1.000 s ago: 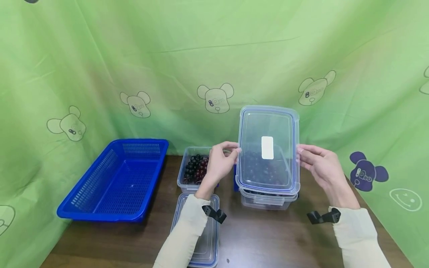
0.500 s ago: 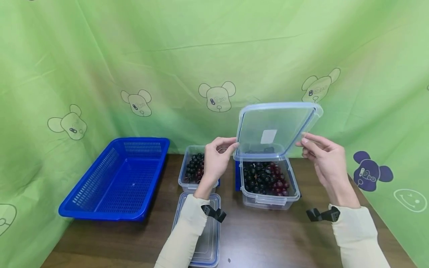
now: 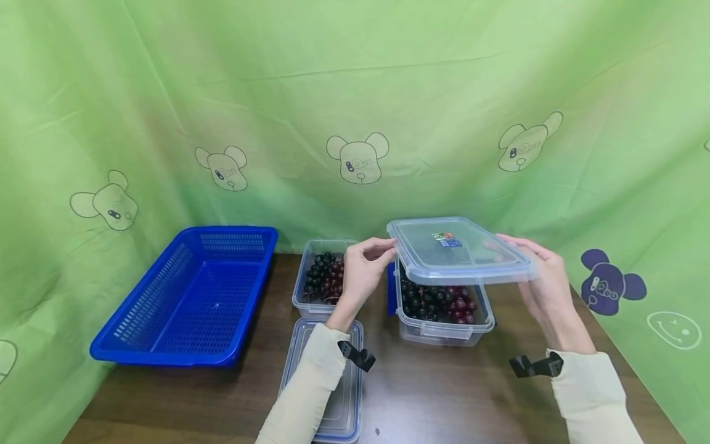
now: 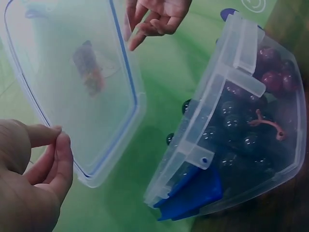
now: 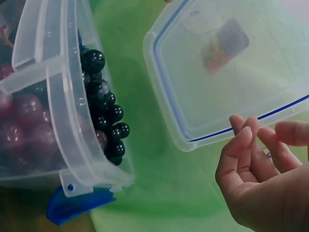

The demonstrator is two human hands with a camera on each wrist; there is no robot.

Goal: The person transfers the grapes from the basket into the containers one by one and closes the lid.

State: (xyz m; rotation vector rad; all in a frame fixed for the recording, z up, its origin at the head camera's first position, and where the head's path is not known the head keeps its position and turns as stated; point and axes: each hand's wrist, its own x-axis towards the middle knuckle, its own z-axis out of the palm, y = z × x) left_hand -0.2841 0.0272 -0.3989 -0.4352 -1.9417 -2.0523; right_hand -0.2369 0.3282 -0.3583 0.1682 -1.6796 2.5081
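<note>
My left hand (image 3: 363, 277) pinches the left edge of a clear plastic lid (image 3: 460, 253) between thumb and fingers. The lid is tilted, its coloured sticker showing on top, above an uncovered food container (image 3: 444, 332). Dark and reddish grapes (image 3: 438, 302) fill much of that container, and a blue latch (image 4: 193, 193) hangs at its side. My right hand (image 3: 546, 283) is at the lid's right edge, fingers partly beneath it. In the right wrist view, its loosely bent fingertips (image 5: 237, 121) meet the lid's edge, with the thumb apart from it.
An empty blue plastic basket (image 3: 188, 308) stands on the left of the brown table (image 3: 421, 394). A smaller container (image 3: 310, 307) of grapes is beside my left hand. Another lid (image 3: 341, 401) lies in front, partly under my left forearm. A green curtain (image 3: 277, 92) hangs behind.
The lid has swung from standing nearly upright to a flatter tilt, sticker face now up. The grapes beneath came into view. My right hand's fingers left its edge, then met it again from below.
</note>
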